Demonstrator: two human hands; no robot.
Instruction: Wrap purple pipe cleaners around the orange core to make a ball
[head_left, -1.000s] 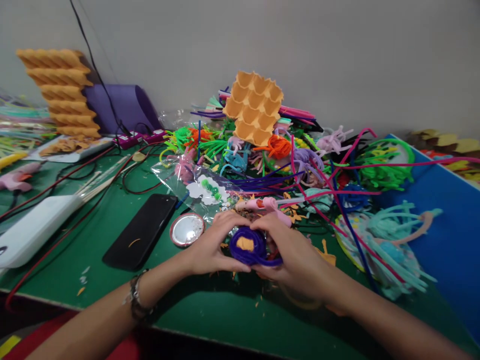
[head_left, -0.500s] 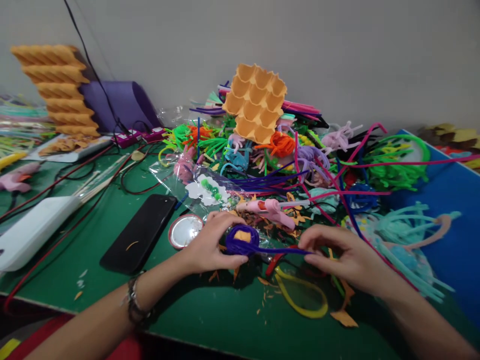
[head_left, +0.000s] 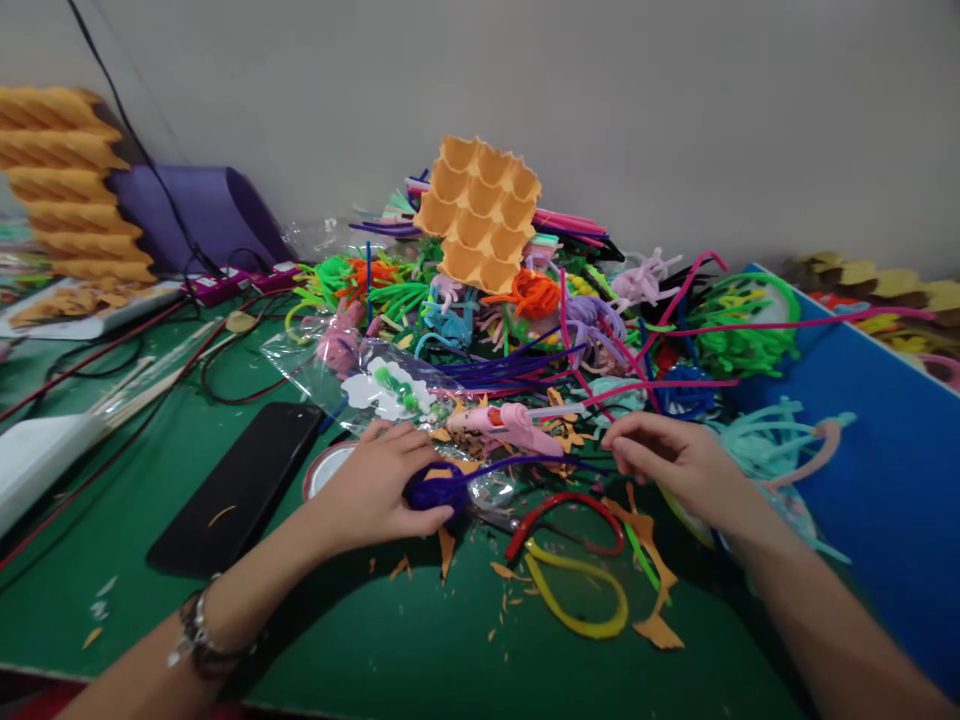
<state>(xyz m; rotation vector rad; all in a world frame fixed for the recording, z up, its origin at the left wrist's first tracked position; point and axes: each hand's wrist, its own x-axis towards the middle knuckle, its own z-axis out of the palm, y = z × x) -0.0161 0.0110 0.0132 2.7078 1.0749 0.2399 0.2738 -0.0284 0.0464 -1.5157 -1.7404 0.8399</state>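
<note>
Left hand (head_left: 379,485) curls fingers round purple coil (head_left: 439,492) (part-hidden), inside front edge of table (head_left: 360,630); right hand (head_left: 679,465) half-curled, pinch on strand (head_left: 525,461) unclear.

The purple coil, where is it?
Near the head view's middle, the purple coil is in the left hand, just below and left of the pink glue gun.

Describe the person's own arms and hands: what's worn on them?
The left hand and right hand look bare: no gloves or rings visible, and no sleeves show on either arm. A dark bracelet with silvery bits circles the left wrist; none shows on the right.
</note>
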